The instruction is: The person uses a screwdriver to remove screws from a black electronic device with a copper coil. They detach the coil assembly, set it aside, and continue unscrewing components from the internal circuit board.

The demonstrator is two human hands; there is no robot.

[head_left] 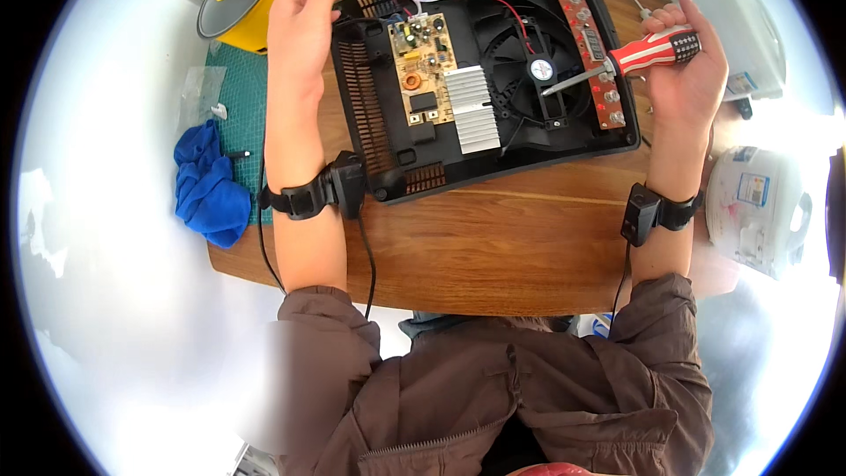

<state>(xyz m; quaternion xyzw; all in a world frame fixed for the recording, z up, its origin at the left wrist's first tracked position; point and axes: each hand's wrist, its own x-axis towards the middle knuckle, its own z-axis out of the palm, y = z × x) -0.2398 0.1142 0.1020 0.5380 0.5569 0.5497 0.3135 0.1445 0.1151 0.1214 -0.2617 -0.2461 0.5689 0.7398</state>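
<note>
An open black appliance housing [432,176] holds a tan circuit board [419,53], a silver heatsink [474,115], a black fan [511,44] and a red button strip [599,79]. My right hand [683,79] grips a red-and-white screwdriver [648,53] beside the strip; the screwdriver's shaft reaches over the fan, its tip at the fan's bracket. My left hand [300,26] is at the housing's upper left corner, fingers curled; what they hold, if anything, is hidden. White and red wires run across the upper part of the housing.
The wooden table [485,247] bears a green mat [235,97], a blue cloth [207,185] and a yellow lidded container [251,13] at the left. Translucent plastic containers [753,207] stand at the right. Black devices [348,185] with cables are strapped to both forearms.
</note>
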